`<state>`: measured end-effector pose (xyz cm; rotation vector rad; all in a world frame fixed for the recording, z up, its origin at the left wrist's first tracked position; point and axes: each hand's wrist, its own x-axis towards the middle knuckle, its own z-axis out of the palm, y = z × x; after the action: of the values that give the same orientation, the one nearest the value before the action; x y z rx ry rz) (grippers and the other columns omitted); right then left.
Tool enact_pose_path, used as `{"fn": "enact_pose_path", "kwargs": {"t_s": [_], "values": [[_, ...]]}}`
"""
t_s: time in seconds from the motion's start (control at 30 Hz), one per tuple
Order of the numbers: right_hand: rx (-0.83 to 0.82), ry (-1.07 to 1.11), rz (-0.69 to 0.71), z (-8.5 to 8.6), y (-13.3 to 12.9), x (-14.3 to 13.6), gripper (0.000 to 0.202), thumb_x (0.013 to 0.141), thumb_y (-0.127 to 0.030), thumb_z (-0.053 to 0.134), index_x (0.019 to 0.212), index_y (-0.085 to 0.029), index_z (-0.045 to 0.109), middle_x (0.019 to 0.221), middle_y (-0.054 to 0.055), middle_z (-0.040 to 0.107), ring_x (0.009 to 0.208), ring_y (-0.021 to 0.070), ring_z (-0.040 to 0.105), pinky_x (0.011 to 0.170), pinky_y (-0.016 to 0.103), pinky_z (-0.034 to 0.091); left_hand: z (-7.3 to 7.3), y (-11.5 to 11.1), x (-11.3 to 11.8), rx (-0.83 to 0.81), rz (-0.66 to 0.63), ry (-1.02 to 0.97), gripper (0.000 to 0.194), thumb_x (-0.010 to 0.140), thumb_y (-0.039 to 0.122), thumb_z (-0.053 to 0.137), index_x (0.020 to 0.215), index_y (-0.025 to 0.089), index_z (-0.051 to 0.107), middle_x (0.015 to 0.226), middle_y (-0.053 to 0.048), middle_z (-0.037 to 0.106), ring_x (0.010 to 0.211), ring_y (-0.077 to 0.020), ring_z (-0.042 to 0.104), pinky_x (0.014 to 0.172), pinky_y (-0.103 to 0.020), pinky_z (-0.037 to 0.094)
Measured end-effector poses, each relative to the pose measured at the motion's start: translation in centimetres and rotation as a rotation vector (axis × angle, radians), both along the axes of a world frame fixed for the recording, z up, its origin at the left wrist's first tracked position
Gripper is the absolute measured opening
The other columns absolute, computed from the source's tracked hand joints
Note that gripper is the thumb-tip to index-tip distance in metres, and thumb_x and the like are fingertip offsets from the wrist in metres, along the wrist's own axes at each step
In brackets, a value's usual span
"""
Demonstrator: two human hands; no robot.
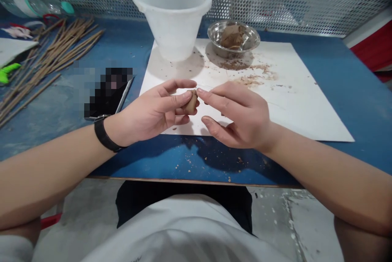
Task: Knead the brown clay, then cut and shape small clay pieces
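Between the thumb and fingers of my left hand (156,109) is a small lump of brown clay (191,103), held above the front part of a white board (275,111). My right hand (240,113) is just to the right, its fingers apart. Its index fingertip meets or nearly meets the lump's upper right edge, while the thumb stays clear below. Behind the hands, a steel bowl (253,41) holds a bigger clay lump (232,36). Brown crumbs and smears lie on the board in front of the bowl.
A white bucket (173,21) stands at the board's back left, before a perforated metal screen (290,1). To the left lie a phone (112,90), many thin sticks (58,49) and a plastic bottle (39,5). Crumbs dot the blue table (171,160) near its front edge.
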<state>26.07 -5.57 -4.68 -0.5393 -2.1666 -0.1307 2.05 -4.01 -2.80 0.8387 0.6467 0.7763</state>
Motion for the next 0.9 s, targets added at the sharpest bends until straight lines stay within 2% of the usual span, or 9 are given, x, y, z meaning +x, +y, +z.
{"fn": "enact_pose_path", "kwargs": {"t_s": [0.23, 0.37, 0.57, 0.67, 0.8, 0.9], "values": [[0.040, -0.017, 0.029, -0.6, 0.2, -0.2, 0.055, 0.101, -0.030, 0.071, 0.154, -0.020, 0.062, 0.109, 0.011, 0.078, 0.094, 0.0259, 0.075, 0.080, 0.043, 0.066, 0.0, 0.0, 0.1, -0.025, 0.025, -0.013, 0.020, 0.088, 0.025, 0.092, 0.102, 0.018, 0.079, 0.078, 0.001, 0.071, 0.066, -0.0089, 0.063, 0.064, -0.020, 0.054], [0.025, 0.007, 0.016, 0.0, 0.1, -0.2, 0.044, 0.102, -0.027, 0.070, 0.146, -0.025, 0.068, 0.106, 0.009, 0.078, 0.089, 0.0237, 0.075, 0.077, 0.040, 0.065, 0.4, -0.1, 0.1, -0.025, -0.002, 0.014, 0.011, 0.091, 0.022, 0.088, 0.096, 0.016, 0.080, 0.075, 0.000, 0.065, 0.067, -0.0090, 0.062, 0.063, -0.019, 0.053], [-0.181, 0.042, 0.038, 1.1, -0.3, -0.6, 0.017, 0.105, -0.026, 0.068, 0.119, -0.028, 0.078, 0.104, 0.006, 0.078, 0.082, 0.0183, 0.072, 0.070, 0.033, 0.063, 0.4, -0.1, 0.1, -0.025, -0.163, 0.090, 0.014, 0.085, 0.022, 0.091, 0.090, 0.013, 0.081, 0.075, -0.002, 0.065, 0.064, -0.0089, 0.058, 0.063, -0.021, 0.053], [-0.252, 0.069, 0.074, 1.2, -0.3, -0.6, 0.012, 0.106, -0.025, 0.067, 0.110, -0.027, 0.078, 0.099, 0.005, 0.077, 0.079, 0.0162, 0.071, 0.068, 0.030, 0.061, 0.3, 0.0, 0.2, -0.009, -0.148, 0.108, 0.012, 0.085, 0.020, 0.090, 0.092, 0.012, 0.084, 0.074, -0.003, 0.065, 0.064, -0.0096, 0.057, 0.063, -0.022, 0.051], [-0.353, 0.124, 0.061, 1.4, -0.4, -0.4, 0.012, 0.105, -0.032, 0.069, 0.107, -0.026, 0.079, 0.096, 0.004, 0.076, 0.078, 0.0163, 0.069, 0.063, 0.029, 0.060, 0.5, 0.0, 0.2, -0.008, -0.138, 0.107, 0.013, 0.086, 0.022, 0.091, 0.092, 0.012, 0.084, 0.074, -0.004, 0.066, 0.066, -0.0109, 0.060, 0.063, -0.022, 0.052], [-0.382, 0.139, 0.059, 1.4, -0.4, -0.4, 0.010, 0.103, -0.031, 0.071, 0.105, -0.026, 0.079, 0.095, 0.003, 0.076, 0.077, 0.0157, 0.069, 0.061, 0.028, 0.059, 0.5, 0.0, 0.2, 0.003, -0.156, 0.114, 0.012, 0.085, 0.022, 0.091, 0.091, 0.013, 0.084, 0.073, -0.004, 0.065, 0.065, -0.0108, 0.059, 0.062, -0.022, 0.051]]}}
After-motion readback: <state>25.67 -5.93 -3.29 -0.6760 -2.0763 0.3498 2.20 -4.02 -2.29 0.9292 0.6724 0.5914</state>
